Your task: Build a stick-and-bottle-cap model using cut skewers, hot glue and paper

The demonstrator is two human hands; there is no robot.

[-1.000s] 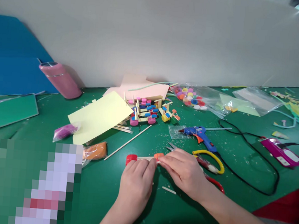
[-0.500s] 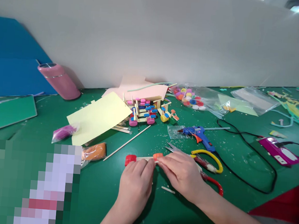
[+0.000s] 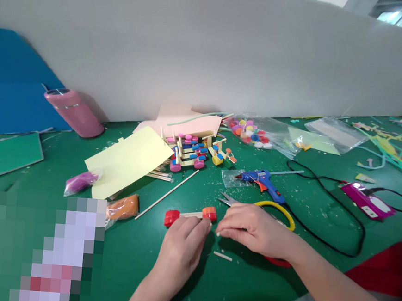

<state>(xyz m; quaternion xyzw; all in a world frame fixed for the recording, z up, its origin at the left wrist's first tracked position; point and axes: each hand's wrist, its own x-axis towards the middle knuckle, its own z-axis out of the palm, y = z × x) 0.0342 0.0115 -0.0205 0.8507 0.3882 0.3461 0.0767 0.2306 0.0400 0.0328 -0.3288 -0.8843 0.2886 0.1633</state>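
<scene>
On the far left a blue board point(image 3: 18, 85) leaned against the pale wall behind a green board point(image 3: 8, 158), and beside them stood a tilted pink bottle point(image 3: 76, 115). Nearer lay a purple packet point(image 3: 80, 182) and a pale strip point(image 3: 64, 246), blurred into squares so that any print on it could not be read. A yellow sheet point(image 3: 126, 163) came next, with an orange packet point(image 3: 125, 208) below it, its wrapper too indistinct to read, and a long thin stick point(image 3: 167, 194) slanting just beside. The small wheeled frame point(image 3: 191, 214), red at its left end and orange at its right, lay at the front of the green table point(image 3: 118, 274); the left hand point(image 3: 182, 246) closed over its near side, fingers bunched. Behind stood several wheeled models point(image 3: 188, 154) and a clear bag of coloured caps point(image 3: 249, 133). A short stick piece point(image 3: 223, 256) lay between the hands. The right hand point(image 3: 255, 231), just apart from the frame, pinched a pale bit point(image 3: 218, 234) above metal blades point(image 3: 227, 199). Beyond were a blue glue gun point(image 3: 271, 187) and a magenta power block point(image 3: 367, 200), whose markings were too small to make out.
</scene>
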